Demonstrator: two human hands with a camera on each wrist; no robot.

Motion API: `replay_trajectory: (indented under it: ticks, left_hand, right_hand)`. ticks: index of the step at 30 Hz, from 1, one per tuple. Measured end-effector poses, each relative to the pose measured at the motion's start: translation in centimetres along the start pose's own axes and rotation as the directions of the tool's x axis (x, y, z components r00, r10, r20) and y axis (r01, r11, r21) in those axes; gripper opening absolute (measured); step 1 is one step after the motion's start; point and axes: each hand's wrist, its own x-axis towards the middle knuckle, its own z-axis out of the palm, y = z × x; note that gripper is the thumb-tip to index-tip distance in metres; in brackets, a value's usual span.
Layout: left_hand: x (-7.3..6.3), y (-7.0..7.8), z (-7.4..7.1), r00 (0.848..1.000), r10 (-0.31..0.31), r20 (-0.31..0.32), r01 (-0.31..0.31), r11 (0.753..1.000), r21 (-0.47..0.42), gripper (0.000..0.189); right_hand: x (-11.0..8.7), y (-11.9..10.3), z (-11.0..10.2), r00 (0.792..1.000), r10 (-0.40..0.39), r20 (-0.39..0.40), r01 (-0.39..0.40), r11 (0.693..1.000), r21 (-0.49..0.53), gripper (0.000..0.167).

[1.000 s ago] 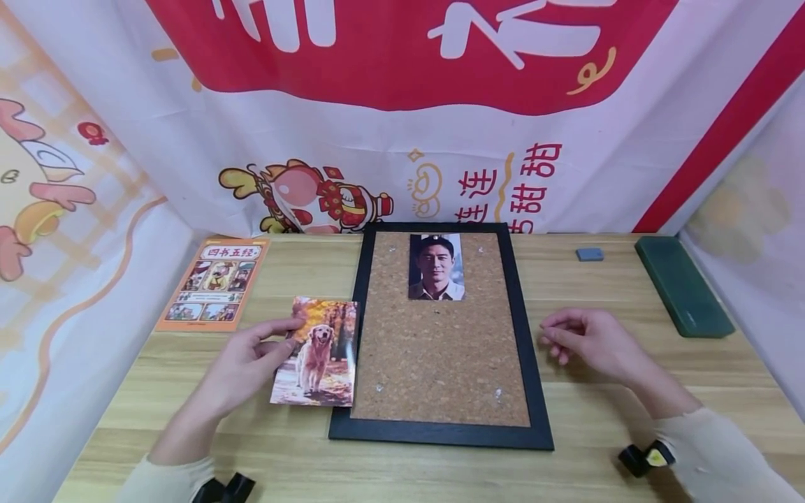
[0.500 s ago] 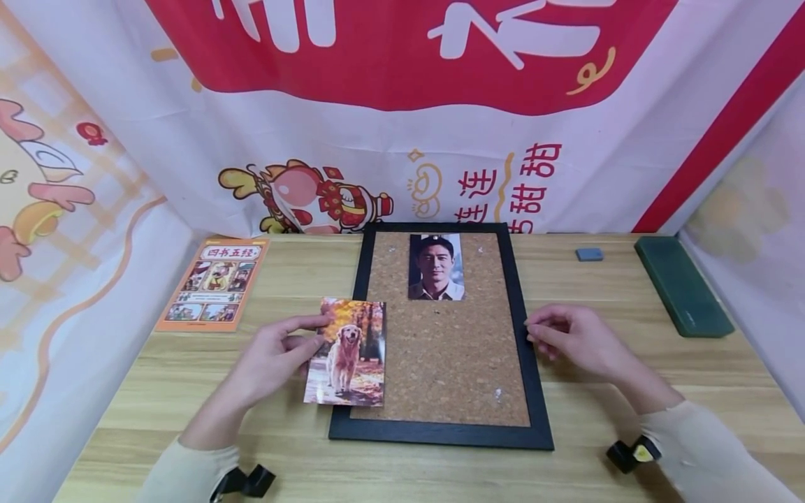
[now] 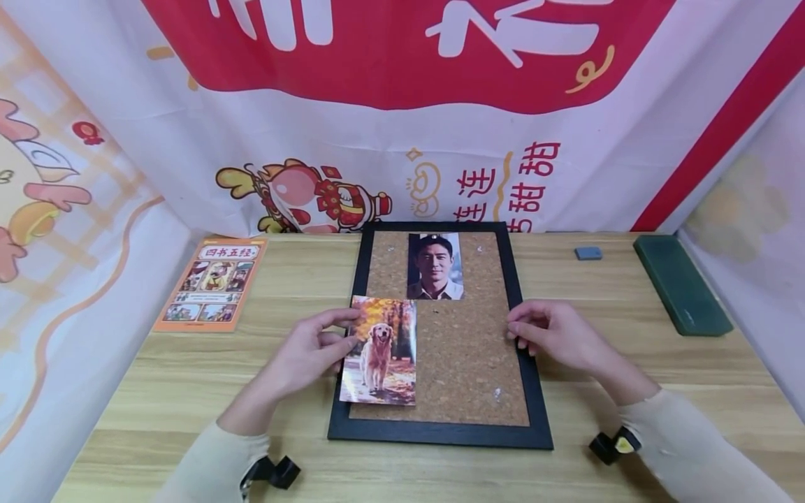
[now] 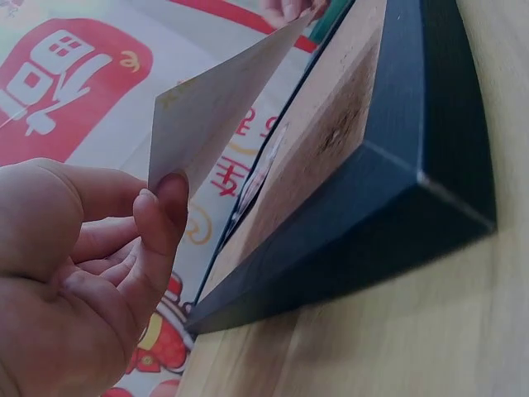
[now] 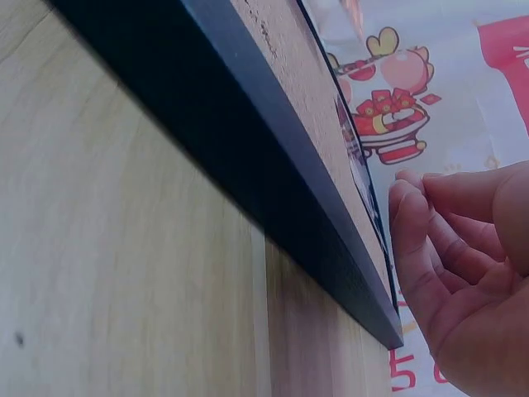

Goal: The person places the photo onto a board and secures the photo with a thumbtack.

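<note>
Dog photo (image 3: 380, 351) shifted onto cork board (image 3: 465, 363) — left hand (image 3: 308, 353) pinching it.

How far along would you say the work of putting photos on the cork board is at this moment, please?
Done: the portrait photo sits at the top of the cork board. In hand: the left hand pinches the dog photo by its left edge, held over the board's lower left. The right hand has its fingertips pinched together at the board's right frame; what they hold is too small to see. Left: the dog photo looks unfixed.
</note>
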Motion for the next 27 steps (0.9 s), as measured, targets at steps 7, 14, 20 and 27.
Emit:
replay_trajectory:
  ticks: [7, 14, 20, 27]
  left_hand:
    - [1.1, -0.1, 1.4, 0.999, 0.043, 0.022, -0.043, 0.999, 0.013, 0.051]
    - [2.5, 0.0, 2.8, 0.996, 0.061, 0.065, -0.062, 0.998, 0.015, 0.051]
    - [3.4, 0.5, 3.9, 0.991, 0.076, 0.111, -0.081, 0.996, 0.047, 0.050]
    - [4.2, 1.0, 5.0, 0.982, 0.123, 0.141, -0.135, 0.988, 0.073, 0.048]
  right_hand:
    - [0.6, -0.7, 0.5, 1.000, -0.012, 0.018, 0.012, 1.000, 0.001, 0.015]
    - [1.2, -1.0, 1.2, 0.999, -0.031, 0.027, 0.031, 1.000, 0.007, 0.014]
    - [1.7, -1.3, 1.9, 0.999, -0.032, 0.030, 0.032, 0.999, 0.017, 0.014]
    - [2.3, -1.8, 2.6, 0.998, -0.028, 0.052, 0.026, 0.999, 0.036, 0.015]
